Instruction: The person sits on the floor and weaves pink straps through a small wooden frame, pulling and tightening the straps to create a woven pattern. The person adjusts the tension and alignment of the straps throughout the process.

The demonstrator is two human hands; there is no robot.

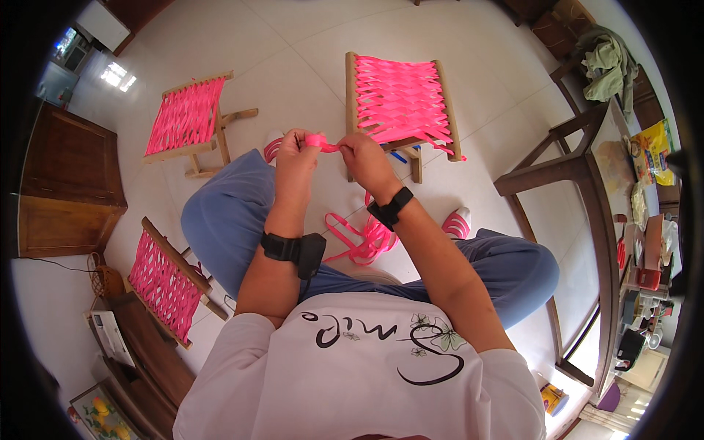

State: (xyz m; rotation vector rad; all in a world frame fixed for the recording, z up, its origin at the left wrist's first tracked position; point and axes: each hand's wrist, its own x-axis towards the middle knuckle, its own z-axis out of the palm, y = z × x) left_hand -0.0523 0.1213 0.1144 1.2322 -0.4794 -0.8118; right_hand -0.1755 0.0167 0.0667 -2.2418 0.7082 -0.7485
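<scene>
My left hand pinches a looped end of pink ribbon; a thin dark item shows at its fingers, too small to name. My right hand grips the same ribbon a little to the right, and a short stretch spans between both hands. Just beyond my right hand stands a wooden folding stool frame with a seat woven of pink ribbon, loose strands at its near edge. A loose heap of pink ribbon lies on the tiled floor between my feet.
Two more wooden stools with pink woven seats stand at the left, one farther off and one nearer. A dark wooden table with packages and small items is at the right. A wooden cabinet stands at the far left.
</scene>
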